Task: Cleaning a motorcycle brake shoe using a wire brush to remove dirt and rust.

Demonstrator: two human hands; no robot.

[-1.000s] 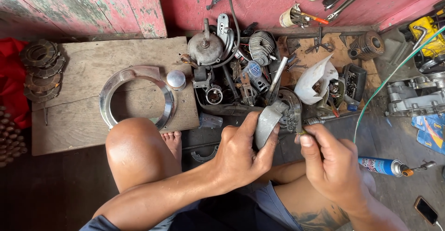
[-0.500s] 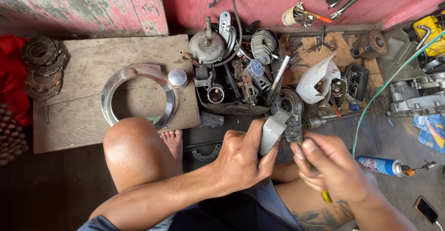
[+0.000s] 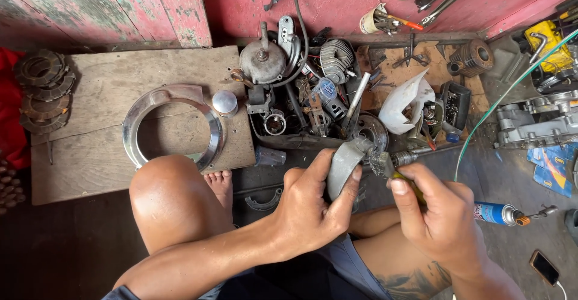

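My left hand grips a curved grey metal piece, shaped like a brake shoe, and holds it upright above my lap. My right hand holds a small brush with a yellow-green handle. Its dark bristle head rests against the upper right edge of the metal piece. Both hands are close together at the centre of the view, just in front of a heap of engine parts.
A chrome ring and a small round cap lie on a wooden board to the left. My bare knee is beside it. A blue spray can, a phone and a green hose are at the right.
The view has shifted a little. My right hand has moved the brush up against the metal piece, which my left hand has kept hold of.
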